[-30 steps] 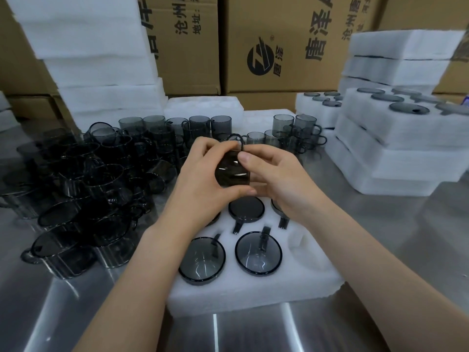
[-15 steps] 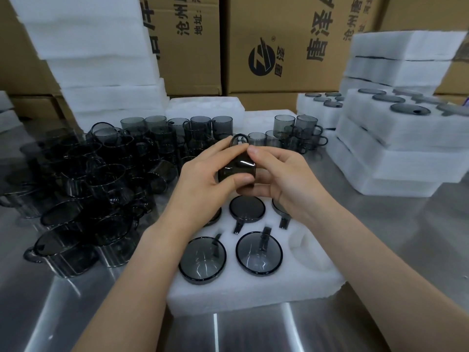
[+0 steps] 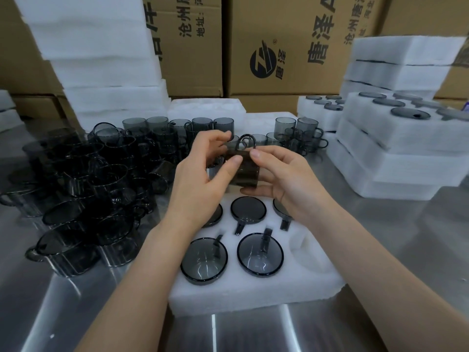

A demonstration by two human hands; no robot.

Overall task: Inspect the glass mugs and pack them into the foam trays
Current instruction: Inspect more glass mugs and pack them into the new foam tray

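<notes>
Brown printed cardboard cartons (image 3: 286, 44) behind a steel table (image 3: 406, 250), stacked white foam slabs (image 3: 96, 54), white foam tray (image 3: 253, 288) holding five inverted mugs, left hand (image 3: 200, 179) and right hand (image 3: 286, 179) clasping a smoky grey glass mug (image 3: 245, 168) above the tray, its handle now turned upward, mug tilted since a second ago

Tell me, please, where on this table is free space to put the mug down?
Bare steel table lies right of the foam tray, below the stacked trays, and along the near edge. The tray's near-right pocket is empty. The left side is crowded with loose mugs.
</notes>
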